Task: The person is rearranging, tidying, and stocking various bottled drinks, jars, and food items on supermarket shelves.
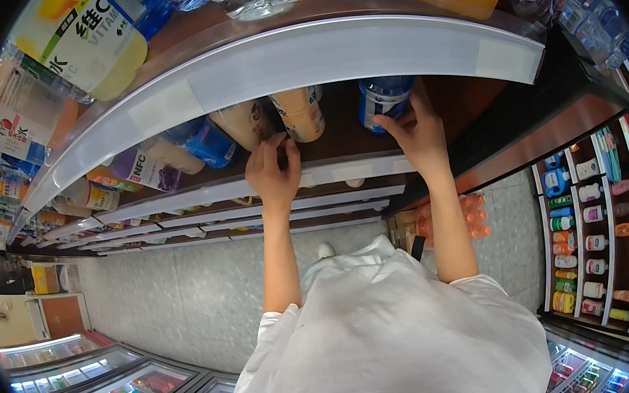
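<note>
My right hand (420, 133) is closed around a blue-labelled bottle (381, 103) on a brown shelf board (337, 133); the bottle's top is hidden by the shelf edge above. To the left, my left hand (275, 170) is raised at the front of the same shelf with its fingers curled. Its fingertips are close to a cream-and-orange bottle (298, 112) and a pale brown bottle (245, 124); whether they touch either one is unclear. A gap of bare board lies between the cream-and-orange bottle and the blue-labelled one.
A white price rail (352, 44) runs across just above my hands. Further left stand a blue bottle (211, 144) and a purple-labelled juice bottle (147, 169). A dark shelf end panel (527, 109) rises on the right. Orange-capped packed bottles (474, 215) sit on the tiled floor (168, 296).
</note>
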Tool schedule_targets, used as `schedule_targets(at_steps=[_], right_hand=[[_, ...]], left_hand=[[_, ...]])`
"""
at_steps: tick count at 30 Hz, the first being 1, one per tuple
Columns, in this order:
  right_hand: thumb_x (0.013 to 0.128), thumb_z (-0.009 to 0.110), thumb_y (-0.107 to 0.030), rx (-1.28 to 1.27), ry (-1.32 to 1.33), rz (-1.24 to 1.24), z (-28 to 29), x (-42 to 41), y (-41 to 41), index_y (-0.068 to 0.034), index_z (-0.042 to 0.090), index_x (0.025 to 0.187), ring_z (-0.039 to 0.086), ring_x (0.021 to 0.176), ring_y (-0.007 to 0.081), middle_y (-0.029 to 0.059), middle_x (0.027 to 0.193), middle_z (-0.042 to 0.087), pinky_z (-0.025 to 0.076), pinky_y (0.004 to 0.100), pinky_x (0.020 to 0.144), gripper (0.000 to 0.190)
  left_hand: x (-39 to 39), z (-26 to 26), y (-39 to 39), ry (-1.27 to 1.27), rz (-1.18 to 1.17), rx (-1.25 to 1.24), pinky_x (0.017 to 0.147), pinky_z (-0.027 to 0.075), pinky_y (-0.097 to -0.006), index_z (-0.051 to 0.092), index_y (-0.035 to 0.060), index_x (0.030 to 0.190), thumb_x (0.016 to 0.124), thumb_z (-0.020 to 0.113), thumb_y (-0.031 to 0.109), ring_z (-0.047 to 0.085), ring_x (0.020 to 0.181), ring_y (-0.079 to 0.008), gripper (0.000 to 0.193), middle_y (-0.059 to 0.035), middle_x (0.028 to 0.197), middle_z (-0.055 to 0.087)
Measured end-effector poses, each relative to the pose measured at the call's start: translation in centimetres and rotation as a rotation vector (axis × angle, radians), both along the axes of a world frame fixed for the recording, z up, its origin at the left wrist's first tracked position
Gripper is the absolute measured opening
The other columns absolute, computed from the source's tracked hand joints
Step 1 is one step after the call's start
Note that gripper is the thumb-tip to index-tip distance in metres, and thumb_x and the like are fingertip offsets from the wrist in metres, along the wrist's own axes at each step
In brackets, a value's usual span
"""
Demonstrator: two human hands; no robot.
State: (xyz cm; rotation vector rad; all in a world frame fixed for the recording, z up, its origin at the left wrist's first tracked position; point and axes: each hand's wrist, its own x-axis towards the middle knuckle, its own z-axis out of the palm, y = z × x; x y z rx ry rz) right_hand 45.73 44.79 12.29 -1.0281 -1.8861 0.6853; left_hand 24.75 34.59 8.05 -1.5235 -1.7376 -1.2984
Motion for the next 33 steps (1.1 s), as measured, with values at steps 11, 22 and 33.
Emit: schedule_targets(at_steps=[11, 22, 33], right_hand=[[0.073, 0.069, -0.031, 0.01, -0.02, 0.066, 0.4, 0.5, 0.5, -0.002, 0.039, 0.126, 0.057, 0.065, 0.0159, 0.0121, 0.103, 0.058, 0.046, 0.0261, 0.06, 0.068], [0.075, 0.068, -0.027, -0.077, 0.092, 0.023, 0.0, 1.7, 0.4, 0.0, 0.043, 0.124, 0.059, 0.068, 0.0155, 0.0124, 0.081, 0.061, 0.047, 0.0259, 0.062, 0.061], [0.072, 0.071, -0.025, 0.135, 0.173, -0.15, -0.1, 2.7, -1.0, 0.001, 0.051, 0.113, 0.059, 0.086, 0.0207, 0.0142, 0.107, 0.055, 0.048, 0.0276, 0.066, 0.052]], left_hand=[[2.6, 1.6, 1.7, -0.197, -0.076, -0.102, 0.08, 0.044, -0.0436, 0.03, -0.0052, 0.123, 0.073, 0.067, 0.03, 0.052, 0.097, -0.0419, 0.072, -0.0278, 0.107, 0.05], [2.8, 2.1, 1.8, -0.287, -0.003, -0.27, 0.065, 0.049, -0.0409, 0.037, -0.0011, 0.118, 0.068, 0.071, 0.033, 0.06, 0.079, -0.0379, 0.069, -0.0232, 0.091, 0.059], [5.8, 2.0, 2.1, -0.251, -0.334, -0.24, 0.057, 0.05, -0.0353, 0.042, 0.0033, 0.115, 0.062, 0.075, 0.034, 0.063, 0.07, -0.0303, 0.069, -0.0149, 0.083, 0.063]])
